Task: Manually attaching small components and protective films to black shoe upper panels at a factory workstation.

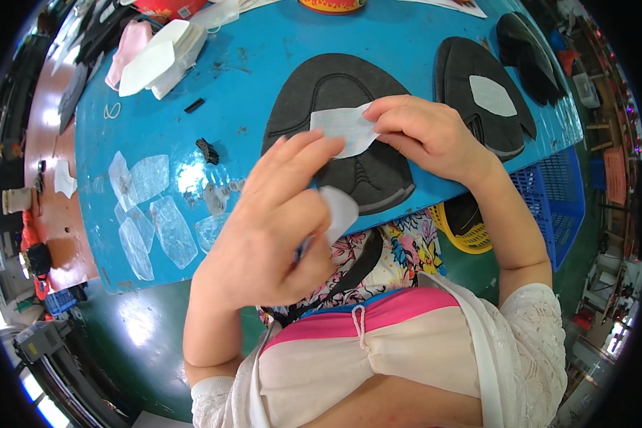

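Note:
A black padded piece with stitched seams [342,71] lies at the front edge of the blue table. Across its middle is a white rectangular patch [342,128]. My right hand [428,135] pinches the patch's right end between thumb and fingers. My left hand [271,221], slightly blurred, hovers over the table edge with its upper fingers reaching to the patch's left end. Its lower fingers are curled round a pale, curved piece [340,212], whose kind I cannot make out. A second black piece [449,71] lies to the right, bearing a similar white patch [492,95].
Several clear film pieces [172,232] lie at the table's left. Stacked white pieces [164,60] and a pink one [130,50] sit at the back left. A glossy black piece [528,57] lies far right. Below are a yellow basket [471,240] and blue crate [560,207].

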A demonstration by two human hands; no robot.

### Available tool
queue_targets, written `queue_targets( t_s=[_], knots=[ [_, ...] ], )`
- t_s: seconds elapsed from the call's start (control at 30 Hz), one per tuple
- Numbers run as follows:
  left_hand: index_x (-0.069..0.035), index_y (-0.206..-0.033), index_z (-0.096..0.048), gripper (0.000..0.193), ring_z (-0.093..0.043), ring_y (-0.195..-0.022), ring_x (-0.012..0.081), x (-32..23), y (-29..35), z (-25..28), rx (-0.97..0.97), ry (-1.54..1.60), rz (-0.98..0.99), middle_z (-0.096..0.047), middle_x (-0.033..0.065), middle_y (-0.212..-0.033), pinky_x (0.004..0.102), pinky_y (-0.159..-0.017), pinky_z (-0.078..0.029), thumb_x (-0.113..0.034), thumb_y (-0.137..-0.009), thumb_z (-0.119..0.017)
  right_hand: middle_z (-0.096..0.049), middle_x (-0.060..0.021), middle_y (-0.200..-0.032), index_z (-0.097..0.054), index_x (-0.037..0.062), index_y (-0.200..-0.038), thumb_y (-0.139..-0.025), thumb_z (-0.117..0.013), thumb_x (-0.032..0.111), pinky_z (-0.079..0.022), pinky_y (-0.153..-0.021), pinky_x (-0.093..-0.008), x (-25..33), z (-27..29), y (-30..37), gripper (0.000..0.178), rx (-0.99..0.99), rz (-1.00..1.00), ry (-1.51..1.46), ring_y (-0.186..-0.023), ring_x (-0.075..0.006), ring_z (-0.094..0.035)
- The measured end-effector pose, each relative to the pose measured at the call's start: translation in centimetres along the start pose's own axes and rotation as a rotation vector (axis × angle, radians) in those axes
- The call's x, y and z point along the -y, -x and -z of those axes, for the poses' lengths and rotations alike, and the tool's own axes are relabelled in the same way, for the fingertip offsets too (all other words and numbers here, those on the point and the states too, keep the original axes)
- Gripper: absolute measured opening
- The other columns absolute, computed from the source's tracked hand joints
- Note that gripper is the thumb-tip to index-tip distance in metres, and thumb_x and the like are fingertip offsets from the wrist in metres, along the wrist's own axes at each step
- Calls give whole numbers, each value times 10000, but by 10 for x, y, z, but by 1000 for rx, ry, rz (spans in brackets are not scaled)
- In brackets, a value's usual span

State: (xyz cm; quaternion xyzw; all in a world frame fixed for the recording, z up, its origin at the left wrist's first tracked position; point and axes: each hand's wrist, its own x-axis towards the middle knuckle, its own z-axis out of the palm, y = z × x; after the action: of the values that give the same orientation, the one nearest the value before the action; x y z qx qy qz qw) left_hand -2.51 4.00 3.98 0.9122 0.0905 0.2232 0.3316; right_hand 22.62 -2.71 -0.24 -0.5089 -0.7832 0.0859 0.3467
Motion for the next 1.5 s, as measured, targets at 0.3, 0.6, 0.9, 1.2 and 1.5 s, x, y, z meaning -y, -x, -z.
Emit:
queue_targets(
  t_s=[0.3, 0.6, 0.9, 1.2, 1.5],
  knots=[
    [40, -746, -483, 100, -351, -1273, 510, 9, -9, -27, 153, -233, 96, -388, 348, -1343, 567, -1051, -291, 8, -661, -526, -600, -147, -1138, -600, 24, -962, -706, -755, 252, -431, -957, -483, 27, 6, 3, 376, -71, 5, 247, -1104, -353, -562],
    [42, -736, -472, 134, -309, -1316, 490, 4, 15, -13, 244, -315, 226, -337, 347, -1392, 557, -1079, -249, -13, -658, -567, -399, -196, -1414, -411, -12, -1356, -770, -532, 680, -248, -1067, -557, 48, -16, 15, 915, 243, -280, 425, -1331, -363, -336],
    [28, -798, -509, 107, -381, -1298, 409, -1, 19, -21, 227, -393, 199, -422, 269, -1360, 538, -1081, -253, -16, -710, -552, -443, -212, -1369, -477, -39, -1291, -809, -498, 662, -262, -1065, -541, 50, -30, 10, 850, 116, -186, 420, -1300, -359, -377],
    [22, -825, -483, 83, -365, -1288, 449, 1, 11, -36, 109, -410, 187, -429, 288, -1344, 546, -1069, -258, 8, -751, -517, -583, -142, -1095, -511, -24, -1174, -817, -658, 197, -414, -936, -448, 33, -23, 11, 445, -172, -350, 556, -1038, -300, -549],
    [-19, -795, -460, 59, -339, -1352, 385, 19, 28, -31, -64, 96, 282, -458, 242, -1366, 439, -1104, -229, 37, -776, -464, -600, -81, -885, -527, 40, -1124, -731, -723, 162, -391, -816, -415, 29, -30, -1, 456, -410, -441, 403, -895, -279, -562]
  ],
)
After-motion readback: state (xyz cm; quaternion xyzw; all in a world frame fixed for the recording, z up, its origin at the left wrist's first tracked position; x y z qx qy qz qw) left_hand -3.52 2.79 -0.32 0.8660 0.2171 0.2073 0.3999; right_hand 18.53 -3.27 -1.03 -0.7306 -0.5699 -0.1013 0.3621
